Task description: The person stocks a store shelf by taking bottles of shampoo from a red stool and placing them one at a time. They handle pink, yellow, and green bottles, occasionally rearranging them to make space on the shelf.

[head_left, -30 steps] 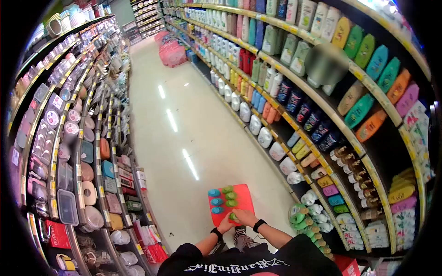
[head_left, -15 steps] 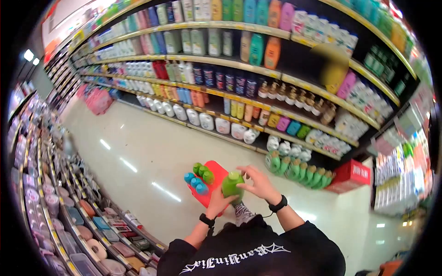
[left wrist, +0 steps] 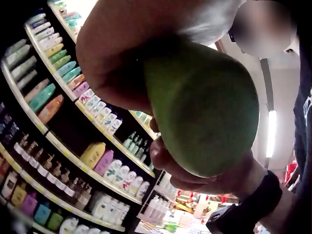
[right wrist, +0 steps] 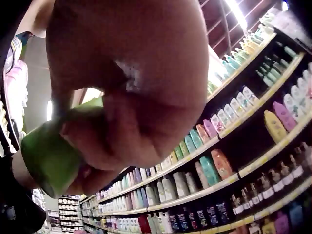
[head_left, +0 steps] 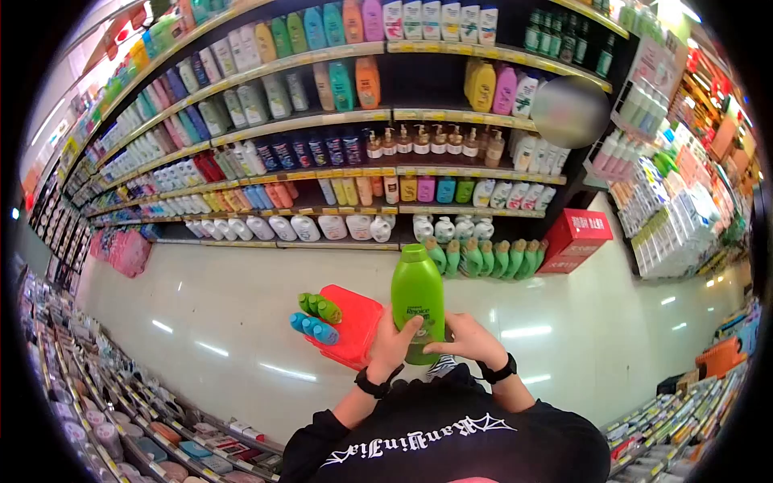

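In the head view, a bright green shampoo bottle (head_left: 417, 282) stands upright in front of the body, its cap toward the shelves. My left hand (head_left: 391, 342) grips its lower left side, thumb across the front label. From the other side my right hand (head_left: 473, 340) holds the lower right, its thumb near the base. The left wrist view looks at the bottle's rounded bottom (left wrist: 209, 117), with fingers wrapped about it. In the right wrist view my right hand (right wrist: 131, 107) covers much of the bottle (right wrist: 53, 156). On a red plastic stand (head_left: 354, 318) are several green bottles (head_left: 320, 306) and blue bottles (head_left: 314, 328).
Shelves (head_left: 322, 179) of shampoo and pump bottles run along the far side. Several green bottles (head_left: 483, 259) stand on the floor before them, beside a red box (head_left: 576, 233). Another goods rack (head_left: 105, 419) lies at lower left. A pink bundle (head_left: 119, 251) sits farther down the aisle.
The view has turned right toward the shelves. The green bottle has come up from the red stand and is now held upright before the body, the right hand lower on it than half a second ago.
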Available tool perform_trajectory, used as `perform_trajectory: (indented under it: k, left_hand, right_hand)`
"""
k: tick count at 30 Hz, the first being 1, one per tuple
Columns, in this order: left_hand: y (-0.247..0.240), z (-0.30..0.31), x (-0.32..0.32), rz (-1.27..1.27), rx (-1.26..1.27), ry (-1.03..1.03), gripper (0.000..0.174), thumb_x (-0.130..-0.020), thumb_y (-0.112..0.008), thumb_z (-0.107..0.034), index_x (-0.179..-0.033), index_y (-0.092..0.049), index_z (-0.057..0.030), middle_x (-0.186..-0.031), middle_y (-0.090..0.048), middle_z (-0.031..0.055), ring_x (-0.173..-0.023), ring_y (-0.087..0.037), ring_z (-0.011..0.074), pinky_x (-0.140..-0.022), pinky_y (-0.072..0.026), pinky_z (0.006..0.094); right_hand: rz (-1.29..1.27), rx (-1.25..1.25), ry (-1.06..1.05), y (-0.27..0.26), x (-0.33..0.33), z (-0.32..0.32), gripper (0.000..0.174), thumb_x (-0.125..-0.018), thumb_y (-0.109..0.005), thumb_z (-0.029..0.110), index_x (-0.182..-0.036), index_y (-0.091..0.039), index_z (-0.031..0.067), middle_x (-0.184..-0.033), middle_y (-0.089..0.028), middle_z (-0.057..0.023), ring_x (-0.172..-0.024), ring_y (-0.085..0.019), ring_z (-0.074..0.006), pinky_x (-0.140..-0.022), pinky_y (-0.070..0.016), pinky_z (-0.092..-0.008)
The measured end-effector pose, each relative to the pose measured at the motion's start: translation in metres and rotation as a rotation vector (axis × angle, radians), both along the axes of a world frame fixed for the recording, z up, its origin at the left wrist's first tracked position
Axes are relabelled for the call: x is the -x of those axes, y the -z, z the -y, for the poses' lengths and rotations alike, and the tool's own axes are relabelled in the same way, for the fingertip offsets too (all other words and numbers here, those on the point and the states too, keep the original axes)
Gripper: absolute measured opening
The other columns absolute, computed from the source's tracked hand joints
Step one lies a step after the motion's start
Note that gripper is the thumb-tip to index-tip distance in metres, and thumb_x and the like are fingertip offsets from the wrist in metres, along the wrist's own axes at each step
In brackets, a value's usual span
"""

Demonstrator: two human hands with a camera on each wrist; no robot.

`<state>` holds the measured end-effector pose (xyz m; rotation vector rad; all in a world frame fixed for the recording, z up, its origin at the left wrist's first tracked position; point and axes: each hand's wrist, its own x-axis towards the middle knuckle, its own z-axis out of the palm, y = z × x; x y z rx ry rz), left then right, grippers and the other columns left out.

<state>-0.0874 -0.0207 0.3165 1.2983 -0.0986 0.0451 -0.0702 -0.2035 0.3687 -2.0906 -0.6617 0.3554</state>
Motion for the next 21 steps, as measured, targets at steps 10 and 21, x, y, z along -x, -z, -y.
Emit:
perform_trajectory:
  k: [10, 21]
  left_hand:
    - [-0.020, 0.070, -0.034, 0.125, -0.292, 0.251, 0.048, -0.090, -0.067, -0.021, -0.127, -0.048, 0.0024, -0.113, -0.064, 0.0132, -0.100, -0.063, 0.0194, -0.085, -0.0505, 0.0317]
    - [-0.028, 0.178, -0.093, 0.075, -0.377, 0.352, 0.055, -0.087, -0.071, -0.019, -0.133, -0.047, 0.0022, -0.115, -0.064, 0.0120, -0.103, -0.062, 0.0176, -0.081, -0.0523, 0.0316]
  right_hand:
    - [-0.004, -0.427, 0.367, 0.027, 0.003, 0.081, 0.042, -0.086, -0.071, 0.026, -0.115, -0.058, -0.0017, -0.081, -0.063, -0.0097, -0.064, -0.053, -0.0154, -0.060, -0.0443, -0.0295]
    - [0.041, -0.316, 0.446, 0.019, -0.043, 0.195, 0.043, -0.091, -0.066, 0.025, -0.121, -0.049, -0.0013, -0.084, -0.064, -0.0128, -0.070, -0.058, -0.0183, -0.062, -0.0460, -0.0318]
